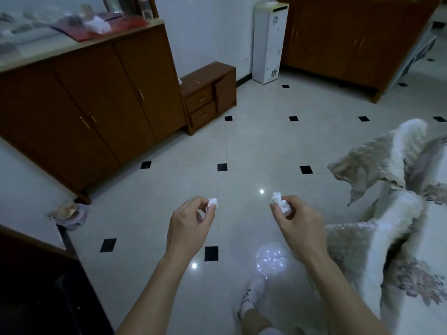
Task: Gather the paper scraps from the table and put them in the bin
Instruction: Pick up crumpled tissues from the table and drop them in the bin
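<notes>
No text, label or number is legible anywhere.

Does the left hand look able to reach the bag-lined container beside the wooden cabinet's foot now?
Probably not yet. The left hand, pinching a paper scrap, is out over open floor, and the container sits well to its left. Nothing stands between them, so a step should do.

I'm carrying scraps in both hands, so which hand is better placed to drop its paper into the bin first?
Probably the left hand: it pinches a paper scrap, and the lined bin sits on its side; the right hand is farther.
</notes>
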Available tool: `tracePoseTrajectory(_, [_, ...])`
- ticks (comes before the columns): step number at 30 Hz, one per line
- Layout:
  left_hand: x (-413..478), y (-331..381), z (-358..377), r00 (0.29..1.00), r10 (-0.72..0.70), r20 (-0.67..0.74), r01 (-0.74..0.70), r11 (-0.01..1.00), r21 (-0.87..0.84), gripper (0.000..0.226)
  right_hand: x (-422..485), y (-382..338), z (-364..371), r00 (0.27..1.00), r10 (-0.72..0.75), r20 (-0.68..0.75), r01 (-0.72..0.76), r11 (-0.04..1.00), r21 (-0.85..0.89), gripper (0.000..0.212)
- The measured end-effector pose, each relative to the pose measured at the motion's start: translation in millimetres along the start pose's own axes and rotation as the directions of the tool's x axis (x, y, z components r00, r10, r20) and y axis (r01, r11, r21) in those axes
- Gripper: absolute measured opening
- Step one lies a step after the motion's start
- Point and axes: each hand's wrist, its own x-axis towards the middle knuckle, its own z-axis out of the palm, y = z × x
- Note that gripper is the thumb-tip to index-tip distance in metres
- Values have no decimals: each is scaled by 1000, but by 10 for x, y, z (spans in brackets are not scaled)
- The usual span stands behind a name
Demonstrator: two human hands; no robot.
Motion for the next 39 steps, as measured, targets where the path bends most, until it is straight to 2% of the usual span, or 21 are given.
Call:
tracePoseTrajectory(5, [974, 52, 406, 999, 19, 40, -19, 1000, 10, 25, 854, 180, 156, 995, 86, -45, -84, 995, 47, 16])
tracePoseTrajectory(12, [2108, 334, 953, 994, 46, 95, -44, 999, -22, 22, 2025, 313, -16, 985, 141, -99, -139, 990, 33, 16])
tracePoseTrajectory(27, [3858, 565, 2212, 975, 108, 196, -81, 987, -142, 23, 3635, 717, -27, 953, 220, -206, -230, 973, -24, 20])
tracePoseTrajectory(31, [4561, 617, 2597, 968, 137, 212, -98, 978, -182, 24, 4377, 795, 25, 949, 211, -234, -234, 969, -75, 22])
tracePoseTrajectory(39, [6215, 829, 3235, 944, 191, 268, -132, 966, -223, 25, 5938, 775, 42, 906, 265, -331, -299, 952, -58, 22])
